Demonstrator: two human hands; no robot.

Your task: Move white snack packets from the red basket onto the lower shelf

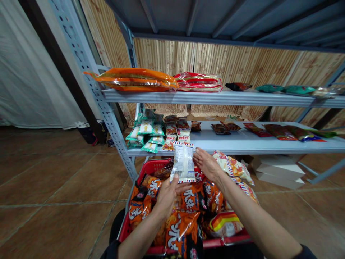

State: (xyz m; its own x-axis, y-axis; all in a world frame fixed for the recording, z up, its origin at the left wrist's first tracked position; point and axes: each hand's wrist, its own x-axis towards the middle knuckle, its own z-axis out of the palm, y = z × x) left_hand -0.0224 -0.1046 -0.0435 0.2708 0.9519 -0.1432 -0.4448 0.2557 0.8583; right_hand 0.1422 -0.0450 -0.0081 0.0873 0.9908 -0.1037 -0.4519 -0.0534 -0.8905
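A white snack bag [183,163] with red and blue striped ends is held up over a red basket [147,166], its printed back facing me. My left hand [170,192] grips its lower edge, thumb on the front and fingers underneath. Beside the bag's right edge, my right hand [206,162] has its fingers stretched out; whether they touch the bag I cannot tell. Orange snack bags [185,230] fill much of the basket below. Right behind the held bag, similar white and red snack bags [183,136] are stacked on the lower shelf [210,145].
Green and white packets [147,127] are piled left of that stack. Several flat packets [280,132] lie farther right. Large orange packages [134,80] lie on the upper shelf [188,97]. A perforated metal post [107,111] stands at left. White boxes [279,171] sit beneath the shelf.
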